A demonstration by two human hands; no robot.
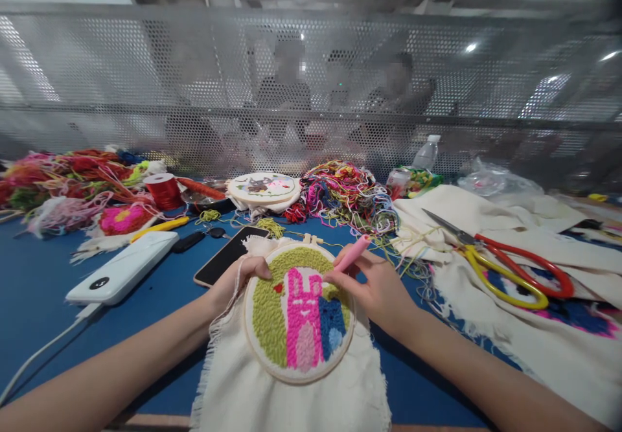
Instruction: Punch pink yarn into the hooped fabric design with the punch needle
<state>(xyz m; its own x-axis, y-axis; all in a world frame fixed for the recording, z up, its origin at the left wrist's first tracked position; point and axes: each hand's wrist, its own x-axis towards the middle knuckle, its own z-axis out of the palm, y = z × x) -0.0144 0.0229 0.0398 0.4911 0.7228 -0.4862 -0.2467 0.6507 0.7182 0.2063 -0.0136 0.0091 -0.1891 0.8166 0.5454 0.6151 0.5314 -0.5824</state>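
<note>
Embroidery hoop point(299, 312) lies near-flat on the blue worktop point(43, 276), front edge, on its own cream cloth point(291, 399) that hangs out frayed on all sides. Yarn picture faces up: green field, pink figure, blue figure, small red heart.

Left hand point(238, 280) is clamped on the hoop's upper-left rim, thumb on the green loops, fingers under the bunched cloth. Right hand point(376, 289) is closed around a pink punch needle point(352, 254) in a pen hold, tip at the upper-right rim just past the blue figure.

Handling, my read: hoop is light and the ring is stiff, so the rim is the place to hold. Cloth inside is taut but soft; loose cloth outside is floppy and will drag. Loops probably snag and pull out easily, keep fingers off the pile where possible.

Orientation: hoop is round, no real long axis; figures' heads point away from the person, screw clasp at the far rim. Needle's long axis runs from the tip up and right, away from the right grip.

Beyond the left grip: phone point(226, 257), white power bank point(124, 267), red spool point(164, 191). Beyond the right grip: yarn tangle point(345, 195), scissors point(505, 263) on more cream cloth, second hoop point(265, 188) further back.
</note>
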